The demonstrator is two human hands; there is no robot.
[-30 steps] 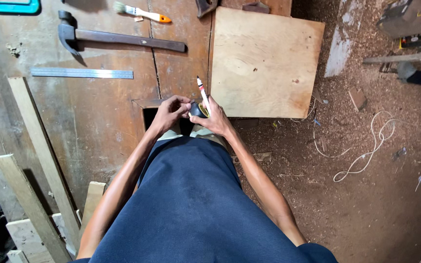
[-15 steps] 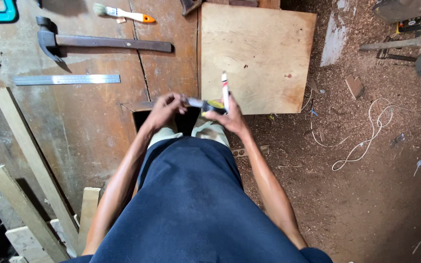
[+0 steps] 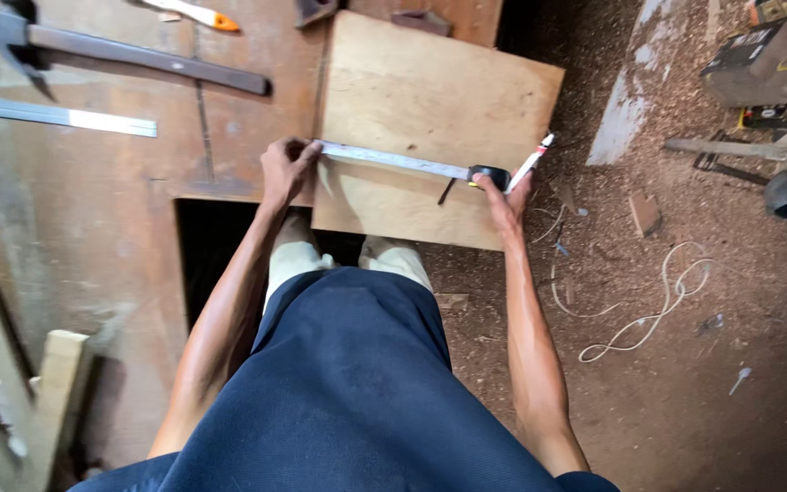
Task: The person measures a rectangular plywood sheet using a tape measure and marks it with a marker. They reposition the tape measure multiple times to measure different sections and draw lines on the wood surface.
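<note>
Since a moment ago your hands have moved apart, and the tape measure (image 3: 489, 175) that sat bunched between them now has its blade (image 3: 393, 160) drawn out across the plywood panel (image 3: 430, 100).

The fingers (image 3: 301, 155) of your left hand (image 3: 284, 169) press the blade's free end down at the panel's 9 o'clock edge. Your right hand (image 3: 505, 196) is closed around the dark case near the 3 o'clock edge, and the same hand pinches a white marker (image 3: 532, 162) that points out toward 1 o'clock.

The panel lies on the worn wooden surface (image 3: 93, 228), its right part overhanging the sawdust-covered floor (image 3: 703, 383). At 10 o'clock from your left hand lie a hammer (image 3: 129, 53) and a steel ruler (image 3: 66, 116); a paintbrush (image 3: 195, 13) sits at 11 o'clock. A pale cord (image 3: 635, 319) loops on the floor at 4 o'clock.
</note>
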